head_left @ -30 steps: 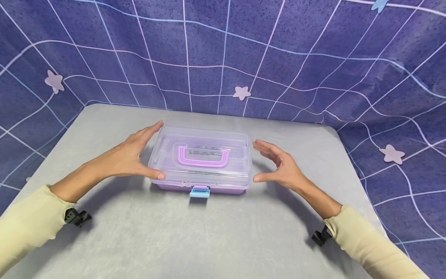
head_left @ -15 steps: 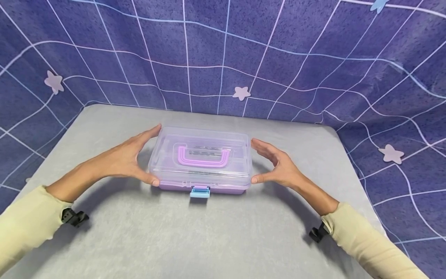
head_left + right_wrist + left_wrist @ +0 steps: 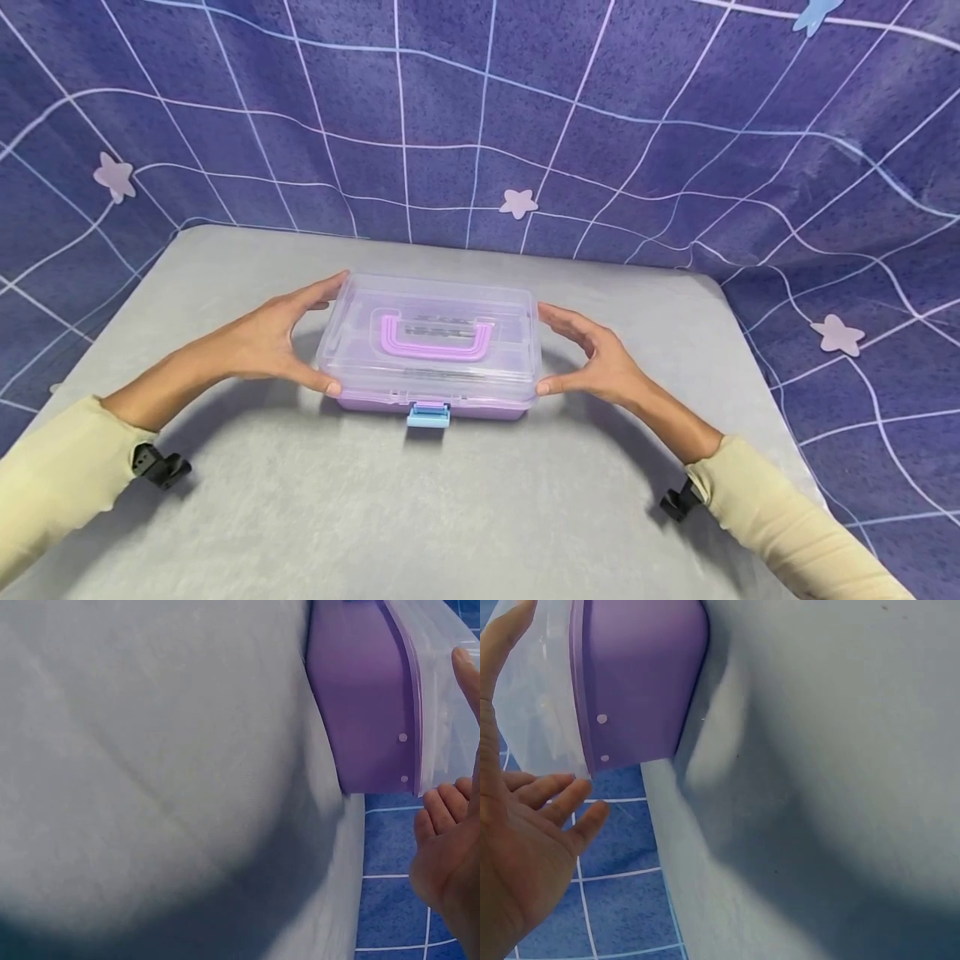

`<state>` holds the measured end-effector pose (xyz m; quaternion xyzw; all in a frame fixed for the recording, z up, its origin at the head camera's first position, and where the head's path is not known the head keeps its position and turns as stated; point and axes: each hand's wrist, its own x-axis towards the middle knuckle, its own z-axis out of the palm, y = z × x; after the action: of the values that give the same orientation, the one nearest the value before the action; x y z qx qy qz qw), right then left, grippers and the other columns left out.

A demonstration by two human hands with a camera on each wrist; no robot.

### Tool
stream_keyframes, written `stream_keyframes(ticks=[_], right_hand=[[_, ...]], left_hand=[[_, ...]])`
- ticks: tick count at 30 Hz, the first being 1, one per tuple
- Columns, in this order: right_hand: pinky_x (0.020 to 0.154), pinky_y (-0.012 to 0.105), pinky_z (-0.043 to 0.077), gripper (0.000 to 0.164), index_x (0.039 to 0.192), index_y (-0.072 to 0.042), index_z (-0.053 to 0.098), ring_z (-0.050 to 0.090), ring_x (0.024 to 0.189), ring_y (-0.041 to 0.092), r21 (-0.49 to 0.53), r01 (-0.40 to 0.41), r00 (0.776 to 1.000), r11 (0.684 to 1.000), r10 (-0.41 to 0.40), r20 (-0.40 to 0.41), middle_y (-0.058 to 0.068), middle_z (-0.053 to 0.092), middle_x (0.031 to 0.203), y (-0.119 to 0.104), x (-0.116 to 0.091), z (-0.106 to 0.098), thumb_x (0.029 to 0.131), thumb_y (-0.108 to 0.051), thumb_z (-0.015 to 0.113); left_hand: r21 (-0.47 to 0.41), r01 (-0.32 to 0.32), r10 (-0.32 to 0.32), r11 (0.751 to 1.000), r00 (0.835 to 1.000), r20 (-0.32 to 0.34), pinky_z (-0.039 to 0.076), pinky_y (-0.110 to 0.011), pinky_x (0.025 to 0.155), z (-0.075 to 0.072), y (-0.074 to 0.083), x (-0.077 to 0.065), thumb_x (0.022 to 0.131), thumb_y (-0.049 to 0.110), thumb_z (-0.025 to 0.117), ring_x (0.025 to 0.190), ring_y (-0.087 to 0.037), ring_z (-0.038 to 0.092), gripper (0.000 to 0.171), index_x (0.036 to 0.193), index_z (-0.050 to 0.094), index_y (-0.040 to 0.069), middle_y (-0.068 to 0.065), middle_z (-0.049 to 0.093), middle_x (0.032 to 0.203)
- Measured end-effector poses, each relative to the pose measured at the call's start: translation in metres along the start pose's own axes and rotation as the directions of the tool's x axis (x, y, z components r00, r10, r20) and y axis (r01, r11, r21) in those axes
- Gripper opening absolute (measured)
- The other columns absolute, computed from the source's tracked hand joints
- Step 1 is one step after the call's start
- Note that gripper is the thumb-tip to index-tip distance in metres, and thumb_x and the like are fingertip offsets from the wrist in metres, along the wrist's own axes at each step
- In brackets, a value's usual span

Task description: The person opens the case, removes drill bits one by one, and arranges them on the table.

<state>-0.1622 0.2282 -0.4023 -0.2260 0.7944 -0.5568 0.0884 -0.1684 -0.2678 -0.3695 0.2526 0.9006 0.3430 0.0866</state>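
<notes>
A plastic storage box with a clear lid [image 3: 450,379], a purple base [image 3: 480,412] and a folded pink-purple handle [image 3: 438,350] sits on the grey surface. Its light blue latch [image 3: 428,416] juts out from the front. My left hand [image 3: 262,337] spans the box's left end, thumb tip at the front corner, fingers by the back corner. Across from it, my right hand [image 3: 596,358] spans the right end likewise. Both hands have fairly straight fingers. In the wrist views, left fingers [image 3: 562,796] and right fingers [image 3: 448,804] lie beside the lid's back edge; firm contact is unclear.
The grey cloth-covered table [image 3: 450,517] stretches around the box. Behind and beside it hangs a blue-purple curtain [image 3: 442,100] with a line grid and stars. Dim, thin items show through the lid, too unclear to name.
Both hands have closed in on the box's ends, the left thumb dropping from over the lid to the front corner and the right hand shifting left. The box stays put.
</notes>
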Motion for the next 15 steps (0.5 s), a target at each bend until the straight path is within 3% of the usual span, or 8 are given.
stream_keyframes(ticks=[7, 15], right_hand=[[0.139, 0.064, 0.029, 0.104, 0.167, -0.004, 0.053, 0.049, 0.162, 0.044, 0.006, 0.011, 1.000, 1.000, -0.011, -0.013, 0.019, 0.056, 0.171, -0.002, 0.003, -0.005, 0.077, -0.007, 0.104], [0.137, 0.064, 0.033, 0.088, 0.164, -0.002, 0.056, 0.053, 0.158, 0.041, 0.035, -0.009, 0.999, 0.999, 0.010, -0.034, 0.021, 0.060, 0.166, -0.008, 0.011, -0.009, 0.086, -0.006, 0.097]], left_hand=[[-0.059, 0.024, -0.023, 0.998, 1.000, 0.009, 0.032, -0.082, 0.128, -0.005, 0.004, 0.005, 0.065, 0.030, 0.113, 0.157, -0.054, 0.049, 0.147, 0.181, 0.024, 0.013, -0.020, 0.037, 0.183], [-0.150, 0.011, -0.010, 0.989, 1.000, 0.007, 0.036, -0.082, 0.124, -0.015, 0.002, 0.013, 0.077, 0.014, 0.102, 0.152, -0.053, 0.054, 0.126, 0.178, 0.029, 0.005, -0.024, 0.045, 0.177]])
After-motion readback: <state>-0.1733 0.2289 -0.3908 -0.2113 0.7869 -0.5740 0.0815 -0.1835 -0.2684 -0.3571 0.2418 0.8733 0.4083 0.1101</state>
